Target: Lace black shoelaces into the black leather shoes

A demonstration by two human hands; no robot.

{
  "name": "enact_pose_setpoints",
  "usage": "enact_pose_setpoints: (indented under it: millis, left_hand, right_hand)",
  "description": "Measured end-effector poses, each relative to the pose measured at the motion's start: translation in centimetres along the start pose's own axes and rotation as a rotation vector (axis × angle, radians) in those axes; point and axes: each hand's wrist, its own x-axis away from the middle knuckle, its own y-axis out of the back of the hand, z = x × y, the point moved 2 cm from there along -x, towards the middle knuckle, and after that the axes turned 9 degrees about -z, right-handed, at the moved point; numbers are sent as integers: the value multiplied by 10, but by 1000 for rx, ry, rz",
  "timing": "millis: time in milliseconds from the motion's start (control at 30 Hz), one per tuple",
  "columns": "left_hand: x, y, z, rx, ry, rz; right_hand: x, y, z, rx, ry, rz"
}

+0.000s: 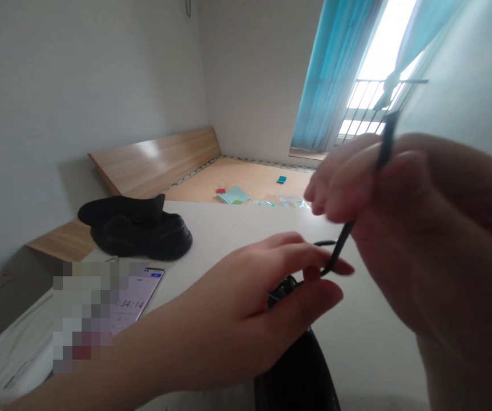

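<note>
Over the white surface [237, 228], I had the right hand [404, 228] up close to the camera, its thumb and fingers pressed together in a pinch on a black lace [343, 242]. The lace lay along a long diagonal, its upper tip pointing up and right past the fingers, its lower length slanting down and left toward the left hand [224, 319]. That hand came in from the lower left, fingers curled and loosely together, just above a black shoe [295, 371] at the bottom of the view. Its fingertips sat beside the lace near the shoe's top, though I could not tell whether they gripped it. A short dark piece [325, 242] showed just beyond them. The pinch looked placed to hold the lace up off the shoe, with the left hand keeping close to its opening. Farther left sat a pair of shoes [137, 228] and a phone [137, 302].
</note>
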Motion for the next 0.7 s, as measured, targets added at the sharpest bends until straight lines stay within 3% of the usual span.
enact_pose_setpoints:
  millis: [100, 200, 333, 567, 700]
  left_hand:
    - [1, -2, -4, -3, -61, -29]
    - [2, -1, -1, 68, -23, -149]
    - [1, 1, 5, 128, 32, -241]
    - [-2, 5, 9, 78, 68, -259]
    - [-3, 7, 12, 79, 74, -287]
  right_hand:
    - [7, -7, -9, 63, 71, 210]
    - [8, -1, -33, 227, -4, 435]
    - [-1, 13, -48, 315, -54, 546]
    - [-16, 30, -52, 373, -163, 594]
    - [-23, 45, -54, 277, -55, 283]
